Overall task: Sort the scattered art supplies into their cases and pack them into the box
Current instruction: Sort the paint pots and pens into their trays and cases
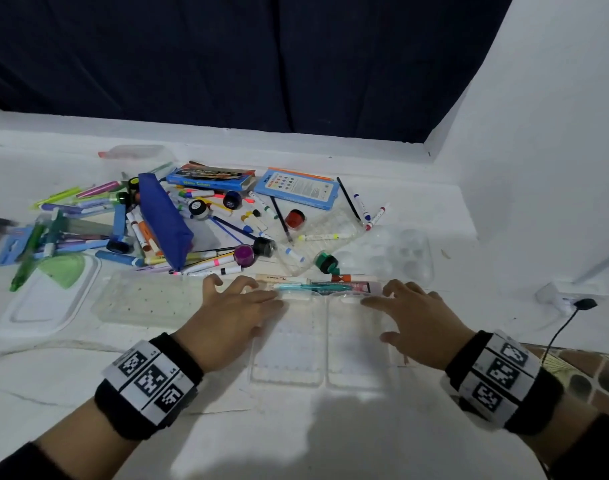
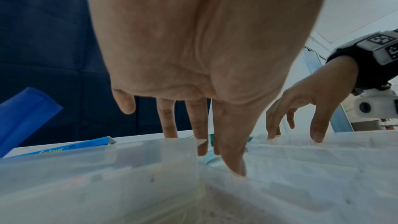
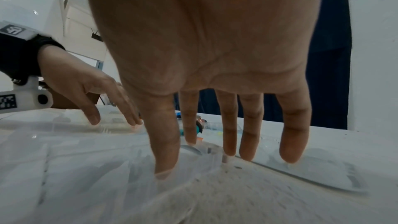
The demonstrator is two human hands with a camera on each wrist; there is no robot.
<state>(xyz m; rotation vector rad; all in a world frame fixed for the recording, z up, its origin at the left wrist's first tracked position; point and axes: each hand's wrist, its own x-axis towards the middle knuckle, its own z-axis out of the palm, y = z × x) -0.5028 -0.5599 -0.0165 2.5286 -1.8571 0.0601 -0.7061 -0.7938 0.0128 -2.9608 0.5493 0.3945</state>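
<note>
A clear plastic case (image 1: pixel 296 351) lies open and flat at the table's near edge, its two halves side by side. My left hand (image 1: pixel 240 299) rests on its left half with fingers spread and straight. On the right half my right hand (image 1: pixel 400 306) lies the same way. A teal pen (image 1: pixel 313 288) and a pink-labelled tube (image 1: pixel 351 285) lie along the case's far edge, between my fingertips. The left wrist view has my left hand (image 2: pixel 204 142) with fingertips down on the case (image 2: pixel 301 176). My right hand (image 3: pixel 226 134) touches the plastic (image 3: pixel 86 168) too. Scattered markers (image 1: pixel 206 263) and paint jars (image 1: pixel 245 255) lie beyond.
A clear box (image 1: pixel 147 299) and a white lid (image 1: pixel 50 306) sit to the left. Behind lie a blue pouch (image 1: pixel 164 220), a watercolour box (image 1: pixel 209 176), a light blue box (image 1: pixel 296 188) and a clear palette (image 1: pixel 389 254). A white wall (image 1: pixel 538 168) and a plugged socket (image 1: pixel 573 299) bound the right.
</note>
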